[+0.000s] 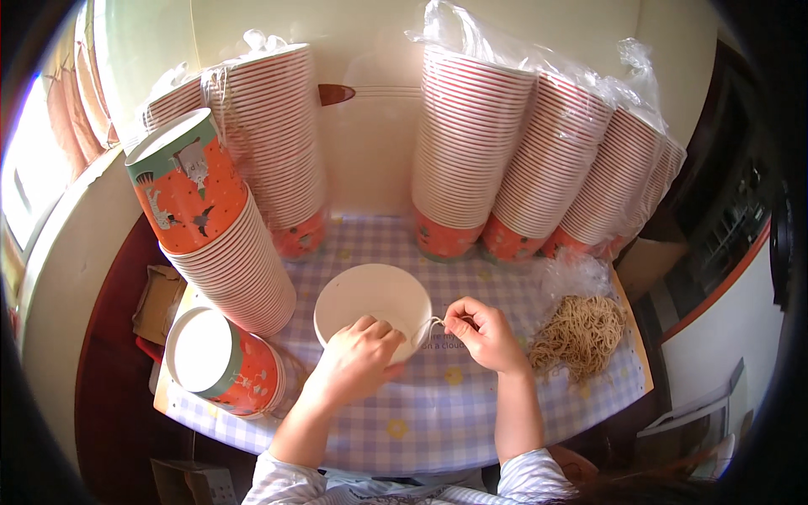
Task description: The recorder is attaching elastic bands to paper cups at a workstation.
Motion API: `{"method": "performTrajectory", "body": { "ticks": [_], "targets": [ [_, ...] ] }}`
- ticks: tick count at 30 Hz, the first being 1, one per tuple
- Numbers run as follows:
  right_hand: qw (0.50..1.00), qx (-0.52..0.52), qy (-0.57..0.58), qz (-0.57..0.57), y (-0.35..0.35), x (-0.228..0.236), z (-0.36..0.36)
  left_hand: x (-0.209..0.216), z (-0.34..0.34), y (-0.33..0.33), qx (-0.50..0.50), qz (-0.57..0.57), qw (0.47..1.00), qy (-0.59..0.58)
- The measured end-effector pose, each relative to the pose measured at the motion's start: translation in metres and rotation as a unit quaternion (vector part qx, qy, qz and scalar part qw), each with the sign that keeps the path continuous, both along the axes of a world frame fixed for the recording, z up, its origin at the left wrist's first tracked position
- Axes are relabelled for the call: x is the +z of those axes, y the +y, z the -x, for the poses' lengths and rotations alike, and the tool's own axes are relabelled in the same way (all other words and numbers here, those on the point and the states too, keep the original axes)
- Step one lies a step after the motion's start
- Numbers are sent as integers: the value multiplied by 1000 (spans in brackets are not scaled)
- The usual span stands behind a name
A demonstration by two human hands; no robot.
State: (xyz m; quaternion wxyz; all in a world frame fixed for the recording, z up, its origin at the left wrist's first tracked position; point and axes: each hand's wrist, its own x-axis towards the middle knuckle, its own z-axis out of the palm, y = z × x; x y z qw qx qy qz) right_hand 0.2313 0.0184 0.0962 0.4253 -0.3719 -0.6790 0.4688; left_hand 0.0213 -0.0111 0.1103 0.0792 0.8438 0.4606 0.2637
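A white-lined paper bucket (pixel 364 288) stands in the middle of the table, its open mouth facing me. My left hand (pixel 358 353) is closed over the near rim, with bent fingers at the inside and the thumb toward the right; its fingertips are partly hidden. Just right of the bucket, my right hand (pixel 486 334) pinches a thin pale cord (pixel 435 321) between thumb and fingers. The cord runs from the pinch to the bucket's right rim; whether it passes through the wall I cannot tell.
Tall plastic-wrapped stacks of orange paper buckets (pixel 471 143) line the back right. More wrapped stacks (pixel 273 135) and an unwrapped stack (pixel 231 261) stand left. Near left is a short stack (pixel 244 370). A tangled tan cord pile (pixel 581 337) lies right on the checked tablecloth (pixel 370 429).
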Motion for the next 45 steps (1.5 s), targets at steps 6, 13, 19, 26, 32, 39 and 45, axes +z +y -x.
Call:
{"method": "performTrajectory", "body": {
  "ticks": [6, 13, 19, 26, 32, 39, 45],
  "targets": [
    [996, 3, -82, -30, -2, -5, 2, -27, 14, 33, 39, -100, 993, 47],
    [956, 30, -289, -31, 10, -30, 22, -53, 6, 56, 146, -210, 966, -46],
    [921, 66, -372, 94, 27, -53, 28, -60, -3, 37, 177, 74, 956, -223],
    [947, 196, -119, 224, 39, -81, 41, -141, -14, 37, 79, 272, 784, -553],
    [938, 217, 3, 270, 44, -123, 42, -151, -15, 30, 61, 332, 692, -638],
    [947, 177, -31, 266, 44, -128, 46, -151, -14, 26, 77, 309, 715, -622],
    [964, 200, -31, 174, 42, -127, 46, -146, -12, 22, 42, 320, 689, -649]
  ]
}}
